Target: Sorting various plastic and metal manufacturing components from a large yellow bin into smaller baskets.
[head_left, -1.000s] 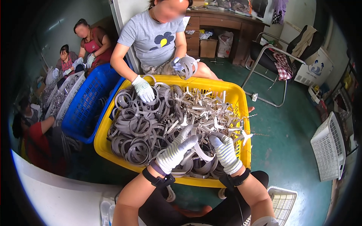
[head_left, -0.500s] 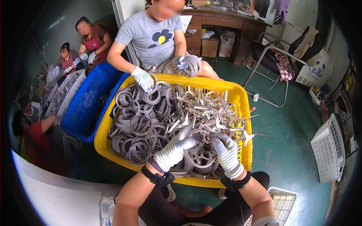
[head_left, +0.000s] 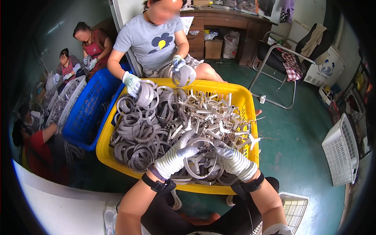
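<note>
My left hand (head_left: pixel 175 157), in a striped white and grey work glove, pinches the left side of a flat-edged metal ring (head_left: pixel 191 171). At the ring's right side, my right hand (head_left: pixel 238 163), gloved alike, has its fingers closed on the rim. The ring is tilted, its opening facing me, and bright metal pieces show through it. Beneath both hands is a yellow plastic basket (head_left: pixel 219 190). Its left part is heaped with loose grey metal rings (head_left: pixel 141 156), its right part with shiny three-armed metal brackets (head_left: pixel 213 113).
Across the basket sits a co-worker in a grey shirt (head_left: pixel 150 39), one gloved hand on the rings, the other holding several rings. A blue crate (head_left: pixel 92 105) stands left, near other workers. Rightward are a metal-framed chair (head_left: pixel 270 70) and a white basket (head_left: pixel 340 154).
The ring in my hands has shifted slightly left and tilted, and my right hand has turned further inward. The co-worker has drawn up rings with one hand and moved the held rings leftward.
</note>
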Available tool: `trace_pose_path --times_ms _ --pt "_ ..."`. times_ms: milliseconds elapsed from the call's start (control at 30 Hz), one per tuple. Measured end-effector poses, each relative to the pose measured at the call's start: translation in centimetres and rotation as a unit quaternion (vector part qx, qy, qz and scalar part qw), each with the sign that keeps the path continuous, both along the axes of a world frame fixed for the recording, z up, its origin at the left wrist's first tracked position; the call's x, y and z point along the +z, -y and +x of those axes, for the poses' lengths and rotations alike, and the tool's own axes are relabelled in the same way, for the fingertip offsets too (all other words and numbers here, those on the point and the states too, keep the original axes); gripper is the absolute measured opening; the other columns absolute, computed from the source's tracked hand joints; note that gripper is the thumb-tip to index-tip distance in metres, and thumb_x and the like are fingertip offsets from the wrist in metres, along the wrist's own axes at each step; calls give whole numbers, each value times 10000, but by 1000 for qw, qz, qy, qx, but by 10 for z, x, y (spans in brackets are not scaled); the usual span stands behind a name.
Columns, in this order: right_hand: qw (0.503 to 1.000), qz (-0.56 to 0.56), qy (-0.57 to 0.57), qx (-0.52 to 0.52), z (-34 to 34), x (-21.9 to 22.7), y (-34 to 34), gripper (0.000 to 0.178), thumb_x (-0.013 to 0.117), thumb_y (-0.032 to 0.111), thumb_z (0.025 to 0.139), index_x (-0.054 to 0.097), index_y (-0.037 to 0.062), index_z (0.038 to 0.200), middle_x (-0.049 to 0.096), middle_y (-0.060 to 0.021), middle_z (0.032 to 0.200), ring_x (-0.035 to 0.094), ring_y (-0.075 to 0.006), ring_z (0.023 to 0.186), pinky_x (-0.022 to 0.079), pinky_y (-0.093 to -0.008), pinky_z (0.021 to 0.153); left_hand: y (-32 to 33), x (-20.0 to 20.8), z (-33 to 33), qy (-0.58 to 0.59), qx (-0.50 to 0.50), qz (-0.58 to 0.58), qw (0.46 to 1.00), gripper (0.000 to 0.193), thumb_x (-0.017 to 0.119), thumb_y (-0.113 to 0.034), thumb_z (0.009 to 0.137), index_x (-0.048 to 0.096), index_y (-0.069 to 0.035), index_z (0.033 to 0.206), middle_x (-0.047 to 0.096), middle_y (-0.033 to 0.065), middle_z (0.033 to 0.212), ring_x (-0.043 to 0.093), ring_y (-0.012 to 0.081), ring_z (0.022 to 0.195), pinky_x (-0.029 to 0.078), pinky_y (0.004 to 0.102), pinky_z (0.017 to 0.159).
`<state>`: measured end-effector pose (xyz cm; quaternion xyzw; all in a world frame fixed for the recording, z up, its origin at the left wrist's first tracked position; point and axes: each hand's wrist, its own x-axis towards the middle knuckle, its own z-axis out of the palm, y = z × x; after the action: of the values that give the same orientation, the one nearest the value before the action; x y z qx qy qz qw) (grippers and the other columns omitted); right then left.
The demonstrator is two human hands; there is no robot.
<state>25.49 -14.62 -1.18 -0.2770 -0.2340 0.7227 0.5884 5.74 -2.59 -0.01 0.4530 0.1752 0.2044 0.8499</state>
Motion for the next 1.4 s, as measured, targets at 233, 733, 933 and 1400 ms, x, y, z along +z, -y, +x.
trace_pose_path --times_ms 233,733,933,1400 --pt "997 -25 48 -50 1 -13 1 324 581 157 954 540 30 1250 632 -81 1150 637 -174 986 520 -308 905 7 2 0 23 -47 -25 998 855 659 -51 768 276 -163 1524 495 167 1382 563 300 1208 493 423 998" --pt "938 40 304 -164 10 15 7 249 572 127 981 596 23 1206 624 17 980 540 -54 861 464 -227 780 -7 4 -7 -140 17 193 971 269 603 -225 993 678 -22 1153 680 -22 956 610 59 947 492 245 872" --pt "927 63 330 -168 6 14 5 244 562 119 987 593 18 1206 616 19 995 530 -50 874 460 -224 790 -2 10 0 -87 36 236 967 280 621 -172 981 658 -58 1235 663 -40 1066 590 41 939 480 207 847" --pt "945 15 275 -177 7 10 2 231 567 94 978 599 15 1193 653 -5 993 597 -68 866 496 -229 802 0 2 -8 -106 53 178 977 284 658 -76 930 658 5 1203 699 48 1067 666 125 963 530 289 909"
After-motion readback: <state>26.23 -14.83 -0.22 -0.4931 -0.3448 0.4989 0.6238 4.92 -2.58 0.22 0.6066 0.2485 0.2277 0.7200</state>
